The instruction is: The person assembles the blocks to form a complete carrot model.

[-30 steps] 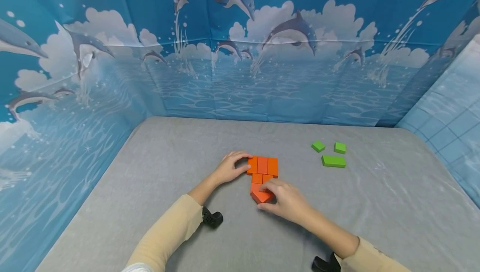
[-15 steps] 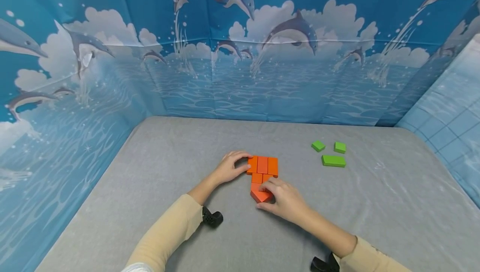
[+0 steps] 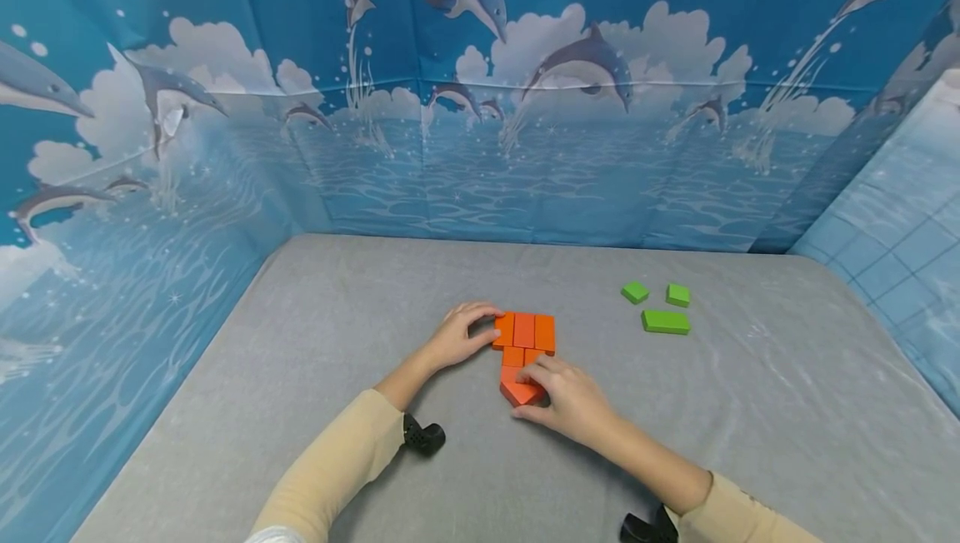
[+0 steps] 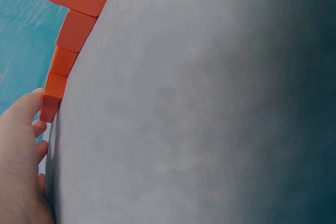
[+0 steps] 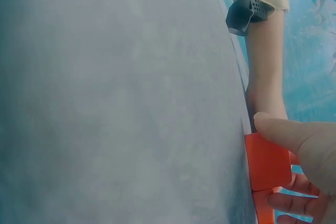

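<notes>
Several orange blocks lie flat against each other in the head view, forming a wide row with a narrower stem toward the person. At the row's left end, my left hand (image 3: pixel 456 339) holds the outer orange block (image 3: pixel 504 330), forefinger at its far corner and thumb at its left side. My right hand (image 3: pixel 573 400) grips the pointed orange block (image 3: pixel 521 394) at the stem's near end; its fingertips cover part of the top. In the right wrist view, the thumb lies along an edge of this orange block (image 5: pixel 269 162), with the other fingers on its opposite side.
Three green blocks lie apart at the right: a diamond-turned block (image 3: pixel 635 292), a small block (image 3: pixel 678 296) and a longer block (image 3: pixel 666 322). Grey cloth (image 3: pixel 360 301) covers the table. A dolphin-print curtain (image 3: pixel 480 168) encloses the back and sides. Black wrist devices (image 3: pixel 424 435) hang below both sleeves.
Both hands stay at the same blocks. The right thumb has shifted very slightly at the pointed block, which sits marginally closer in to the stem; the green blocks have not moved.
</notes>
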